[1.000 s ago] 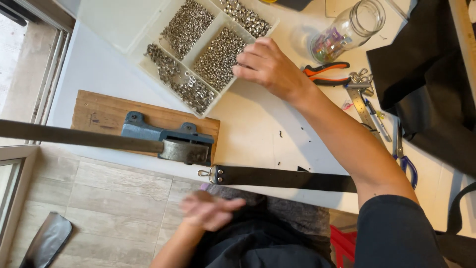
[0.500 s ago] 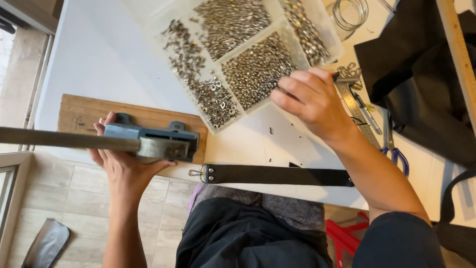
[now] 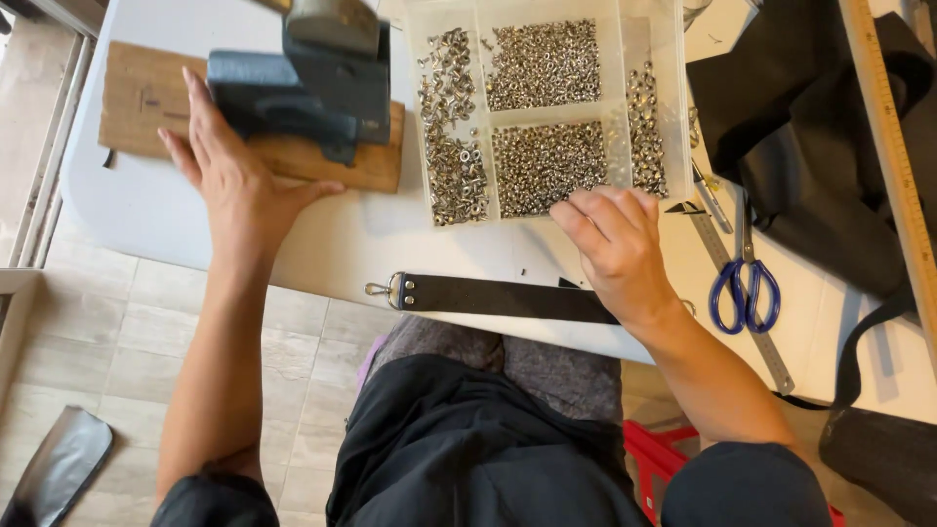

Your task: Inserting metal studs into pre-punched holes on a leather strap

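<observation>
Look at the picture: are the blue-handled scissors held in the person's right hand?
No, the blue-handled scissors lie on the white table, apart from the right hand.

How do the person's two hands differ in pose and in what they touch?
The left hand lies flat, fingers spread, on the wooden board beside the blue-grey press; the right hand is curled, fingertips at the near edge of the clear compartment box of metal rivets. Left reaches further away; right stays nearer. Both are bare and over the white table.
</observation>
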